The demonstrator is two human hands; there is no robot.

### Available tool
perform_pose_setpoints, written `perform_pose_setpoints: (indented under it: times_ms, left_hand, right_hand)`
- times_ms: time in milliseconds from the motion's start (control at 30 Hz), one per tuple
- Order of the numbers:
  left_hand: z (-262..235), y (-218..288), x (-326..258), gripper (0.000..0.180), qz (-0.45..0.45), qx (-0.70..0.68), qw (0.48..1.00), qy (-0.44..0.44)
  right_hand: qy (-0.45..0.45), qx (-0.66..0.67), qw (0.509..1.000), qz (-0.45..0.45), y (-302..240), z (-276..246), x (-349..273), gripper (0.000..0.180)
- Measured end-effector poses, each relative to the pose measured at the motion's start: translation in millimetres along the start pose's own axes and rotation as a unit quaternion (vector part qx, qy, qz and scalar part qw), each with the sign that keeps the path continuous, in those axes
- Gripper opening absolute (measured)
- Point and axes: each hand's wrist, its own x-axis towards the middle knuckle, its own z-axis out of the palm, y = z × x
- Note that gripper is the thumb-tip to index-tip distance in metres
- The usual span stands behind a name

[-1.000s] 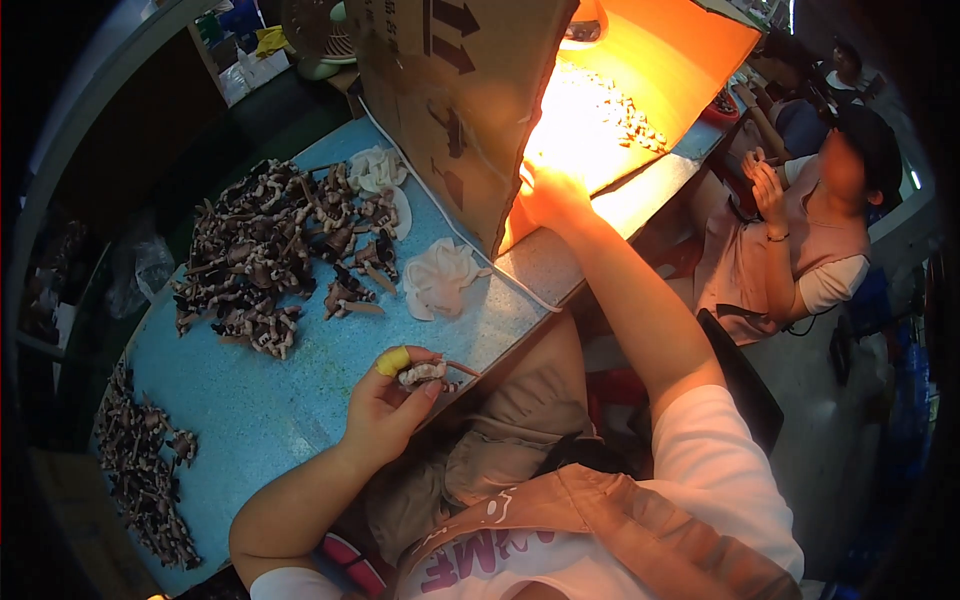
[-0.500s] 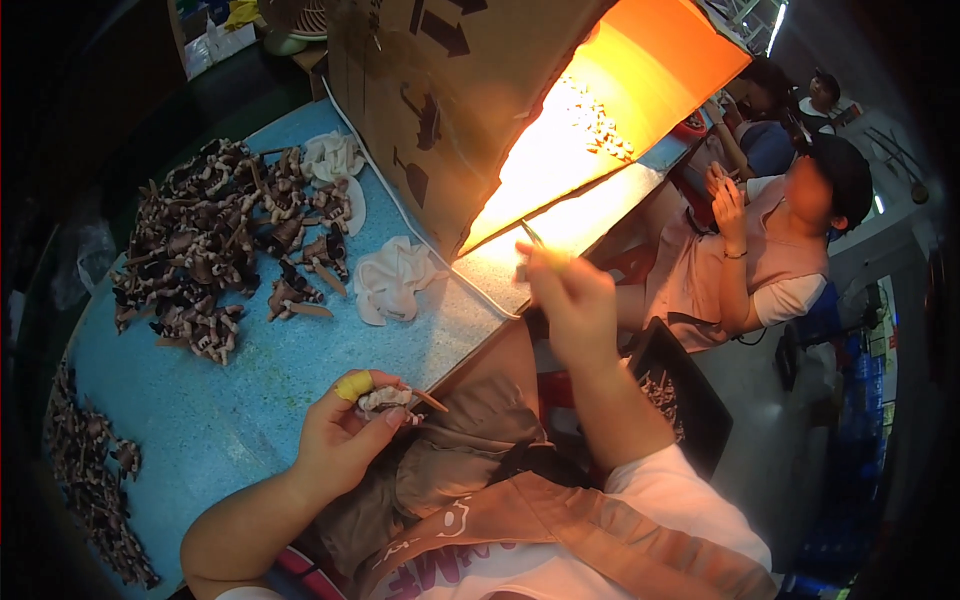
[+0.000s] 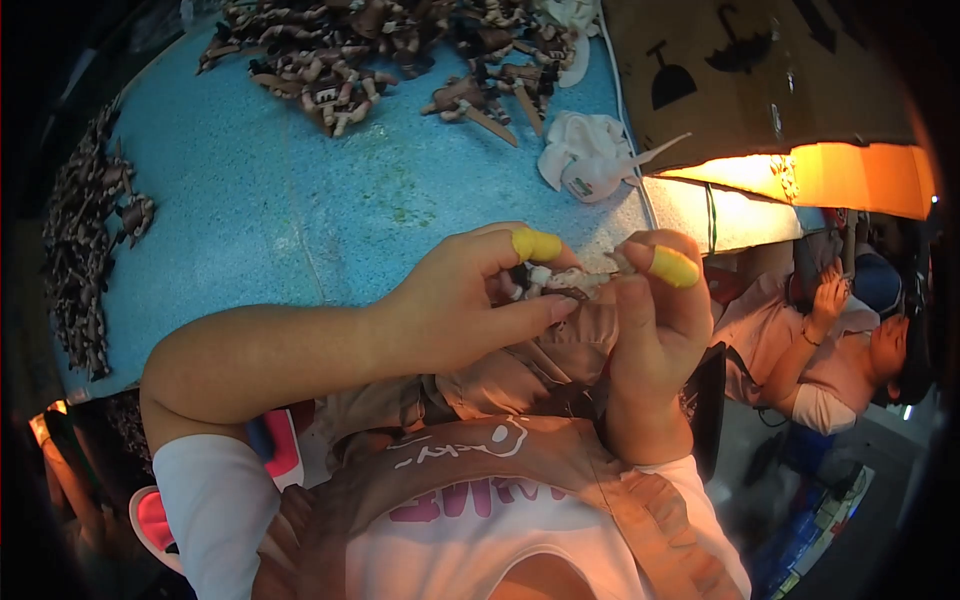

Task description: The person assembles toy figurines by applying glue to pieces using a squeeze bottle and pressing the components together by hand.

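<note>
Head view, and here's the small figure point(image 3: 552, 279), right at the hub of my clock, held just by the table's point(image 3: 240, 215) near edge, over my lap. My left hand point(image 3: 455, 285) has it pinched between thumb and fingers, lengthwise, seemingly so one end pokes out bare toward three o'clock. And there, at that very end, sits my right hand point(image 3: 660, 310), thumb and finger drawn close together! Whether they grip the figure or a separate little bit, I can't tell. Yellow tape point(image 3: 674, 266) wraps a finger on each hand, probably as a guard for the skin.

Up at one o'clock, a white bottle point(image 3: 594, 178) lies with its long spout aimed at two, against a crumpled white cloth point(image 3: 570, 140), likely parked there for an easy reach. Big pile of figures point(image 3: 335, 75) at eleven, another heap point(image 3: 75, 260) out at nine, apparently kept apart as separate lots. Cardboard box point(image 3: 750, 100) at two, perhaps screening off that orange glow.
</note>
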Motion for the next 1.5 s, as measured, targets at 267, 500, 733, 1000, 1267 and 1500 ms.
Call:
perform_pose_setpoints:
  times_ms: [267,500,733,1000,1267,1500]
  left_hand:
    - [-2,-7,-6,0.028,0.024,-0.011,1.000,0.012]
    - [-1,-5,-3,0.028,0.081,0.035,0.995,0.044]
    - [-4,-2,-2,0.030,0.141,0.145,0.977,0.071]
    - [-3,-2,2,0.033,0.184,0.151,0.970,0.049]
    - [-9,-9,4,0.038,0.227,0.156,0.961,0.021]
    - [-7,-9,6,0.035,0.253,0.189,0.948,0.048]
  right_hand:
    - [-0.021,-0.163,0.980,-0.113,-4,9,-4,0.022]
    - [-0.034,-0.134,0.989,-0.057,-4,3,2,0.025]
    - [-0.098,-0.266,0.953,-0.106,-7,-8,12,0.027]
    - [-0.047,-0.320,0.939,-0.122,-5,-2,-3,0.026]
    - [-0.026,-0.099,0.995,0.004,-3,7,-7,0.018]
    - [-0.079,-0.121,0.989,-0.036,5,5,-1,0.022]
